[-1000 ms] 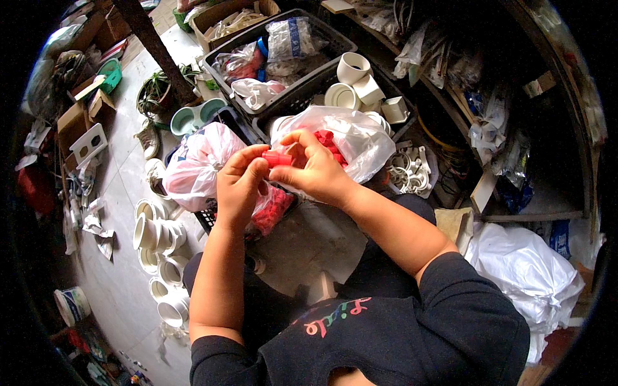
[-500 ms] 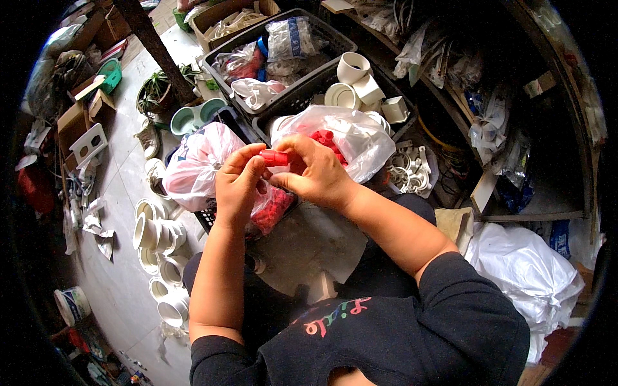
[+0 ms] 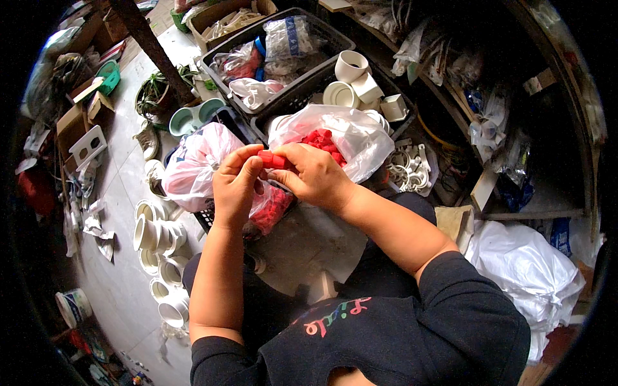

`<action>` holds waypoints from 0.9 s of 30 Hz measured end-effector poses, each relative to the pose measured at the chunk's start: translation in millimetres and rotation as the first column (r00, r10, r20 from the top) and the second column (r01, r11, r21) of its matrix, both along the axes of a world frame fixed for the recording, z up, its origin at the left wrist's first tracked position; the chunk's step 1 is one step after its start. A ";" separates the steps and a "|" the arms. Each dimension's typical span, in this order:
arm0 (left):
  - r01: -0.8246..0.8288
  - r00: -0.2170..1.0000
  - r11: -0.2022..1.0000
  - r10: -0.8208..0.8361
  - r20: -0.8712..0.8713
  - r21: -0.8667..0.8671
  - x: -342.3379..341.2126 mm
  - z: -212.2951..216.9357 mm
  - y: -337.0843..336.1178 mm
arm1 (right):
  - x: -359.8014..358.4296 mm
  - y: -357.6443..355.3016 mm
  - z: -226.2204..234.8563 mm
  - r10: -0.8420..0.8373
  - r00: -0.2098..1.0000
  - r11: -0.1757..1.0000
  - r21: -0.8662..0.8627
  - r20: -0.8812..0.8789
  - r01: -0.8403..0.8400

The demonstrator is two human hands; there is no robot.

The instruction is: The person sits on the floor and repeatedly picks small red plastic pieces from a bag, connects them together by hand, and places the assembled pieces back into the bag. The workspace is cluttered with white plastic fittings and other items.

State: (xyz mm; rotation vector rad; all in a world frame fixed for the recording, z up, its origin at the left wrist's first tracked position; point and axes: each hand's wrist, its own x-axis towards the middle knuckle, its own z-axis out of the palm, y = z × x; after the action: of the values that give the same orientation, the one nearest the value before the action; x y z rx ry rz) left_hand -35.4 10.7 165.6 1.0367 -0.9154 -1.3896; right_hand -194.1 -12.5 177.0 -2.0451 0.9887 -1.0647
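Note:
Between my two hands is a small red plastic fitting (image 3: 273, 160), short and tube-shaped. My left hand (image 3: 233, 186) pinches its left end between thumb and fingers. My right hand (image 3: 320, 177) grips the right end, and its fingers hide that part. Just beyond my right hand, a clear plastic bag (image 3: 367, 138) lies open with several red fittings (image 3: 326, 141) showing. Below my hands sits another clear bag of red pieces (image 3: 269, 209), partly covered by my left hand. A tied whitish bag (image 3: 196, 170) bulges left of my left wrist.
Black crates (image 3: 302, 87) at the far side hold bagged parts and white pipe fittings (image 3: 341, 95). White cups or fittings (image 3: 153, 233) are stacked on the floor at left. White clips (image 3: 410, 167) lie in a bag at right. A large white sack (image 3: 521, 264) rests near my right elbow.
My right hand has closed in on the red fitting, its fingers now wrapped over the right end. My left hand has barely moved.

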 end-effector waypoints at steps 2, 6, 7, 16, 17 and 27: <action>0.008 1.000 1.000 -0.008 0.020 -0.011 -0.5 -0.1 0.0 | -0.6 1.6 3.1 -0.018 0.999 0.998 -0.053 -0.051 0.015; -0.001 0.996 0.999 0.006 0.087 -0.055 -4.8 1.9 3.7 | -3.5 2.3 5.4 0.023 0.997 0.974 0.224 0.079 -0.040; -0.006 0.992 0.997 0.015 0.121 -0.078 -5.1 0.3 4.3 | -3.4 2.7 3.8 0.024 0.992 0.935 0.350 0.127 -0.067; 0.056 0.984 0.998 -0.052 0.168 -0.016 -1.2 -6.9 8.2 | -27.9 -21.3 11.2 0.170 0.961 0.466 0.842 0.216 -0.272; 0.066 0.994 0.998 -0.067 0.083 0.022 -0.2 -9.9 8.4 | -40.4 -31.3 13.2 0.267 0.956 0.414 0.881 0.121 -0.227; 0.057 0.971 0.974 -0.003 -0.240 0.218 -0.2 -21.6 0.6 | -71.7 -58.1 -27.2 -0.206 0.864 0.907 0.241 -0.460 0.344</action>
State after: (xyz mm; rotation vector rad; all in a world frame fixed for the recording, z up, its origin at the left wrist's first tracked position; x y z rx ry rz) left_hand -35.7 11.3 144.0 0.9978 -0.6105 -1.6308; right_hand -265.8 -70.6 149.8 -1.9342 1.6099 -0.5382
